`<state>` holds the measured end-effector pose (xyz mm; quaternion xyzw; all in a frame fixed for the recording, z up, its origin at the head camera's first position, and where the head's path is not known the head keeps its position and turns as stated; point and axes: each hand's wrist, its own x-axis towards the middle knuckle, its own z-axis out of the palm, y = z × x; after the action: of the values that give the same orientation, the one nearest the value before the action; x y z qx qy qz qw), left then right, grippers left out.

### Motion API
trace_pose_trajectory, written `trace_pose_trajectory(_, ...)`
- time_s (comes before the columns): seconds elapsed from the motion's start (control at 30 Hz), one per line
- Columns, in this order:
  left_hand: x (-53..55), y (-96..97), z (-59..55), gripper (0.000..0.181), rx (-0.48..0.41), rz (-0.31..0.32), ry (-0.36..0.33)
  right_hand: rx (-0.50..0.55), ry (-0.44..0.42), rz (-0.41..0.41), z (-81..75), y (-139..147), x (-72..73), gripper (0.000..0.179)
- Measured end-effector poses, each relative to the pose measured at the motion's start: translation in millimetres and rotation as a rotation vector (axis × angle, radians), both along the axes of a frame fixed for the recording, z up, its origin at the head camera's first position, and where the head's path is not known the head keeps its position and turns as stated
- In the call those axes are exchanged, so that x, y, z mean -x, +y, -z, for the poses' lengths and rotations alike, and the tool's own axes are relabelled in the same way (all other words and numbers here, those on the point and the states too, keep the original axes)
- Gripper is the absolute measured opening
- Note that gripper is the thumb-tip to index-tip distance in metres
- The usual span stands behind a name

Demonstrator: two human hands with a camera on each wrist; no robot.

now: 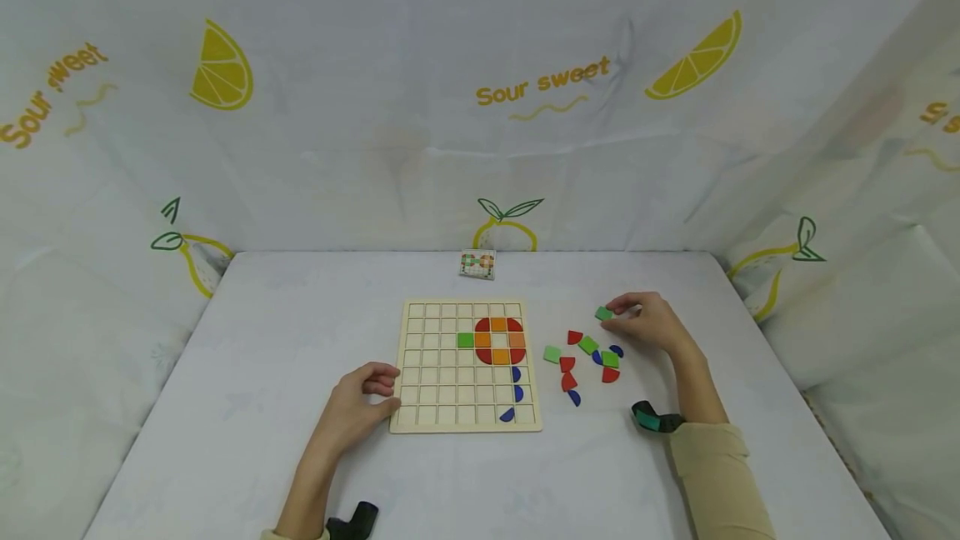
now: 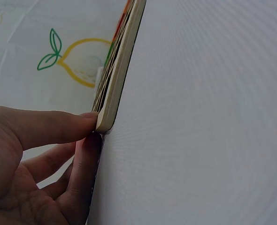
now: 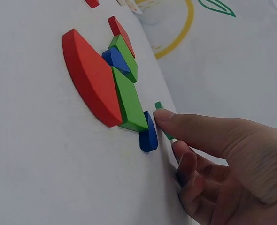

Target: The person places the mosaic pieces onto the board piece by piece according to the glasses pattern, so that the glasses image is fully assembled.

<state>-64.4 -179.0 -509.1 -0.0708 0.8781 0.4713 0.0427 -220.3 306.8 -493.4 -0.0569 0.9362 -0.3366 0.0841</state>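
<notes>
A pale wooden grid board [image 1: 435, 394] lies flat on the table. My left hand [image 1: 360, 402] rests at its left edge, thumb and fingers touching the rim; in the left wrist view the thumb [image 2: 58, 125] meets the board's edge [image 2: 111, 112]. Red and orange pieces form a ring on the grid, with a green square [image 1: 466, 340] at its left and blue half-circles [image 1: 518, 393] below. My right hand [image 1: 645, 322] pinches another green square [image 1: 603, 313] between thumb and fingers, right of the board; in the right wrist view the thumb [image 3: 195, 131] partly hides that square.
Loose red, green and blue pieces lie between the board and my right hand, among them a red quarter-circle [image 1: 611, 375] and a green square [image 1: 552, 353]. A small pattern card [image 1: 477, 264] stands at the table's back edge, before a lemon-print cloth [image 1: 337, 173].
</notes>
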Motion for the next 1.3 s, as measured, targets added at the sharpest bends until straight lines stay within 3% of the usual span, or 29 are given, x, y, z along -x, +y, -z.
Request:
trace_pose_trajectory(0.57,0.1,-0.8,1.7,0.038,-0.003,0.004,0.006,0.023,0.037,-0.092,0.0,-4,0.7,0.031)
trace_pose_trajectory(0.87,0.5,-0.5,2.0,0.038,-0.007,0.001,0.0,0.06,0.017,-0.102,-8.9,-39,-1.2,0.03)
trace_pose_trajectory(1.3,-0.1,-0.1,0.5,0.038,0.0,-0.002,0.003,0.14,-0.029,-0.226,-16.8,-95,0.0,0.032)
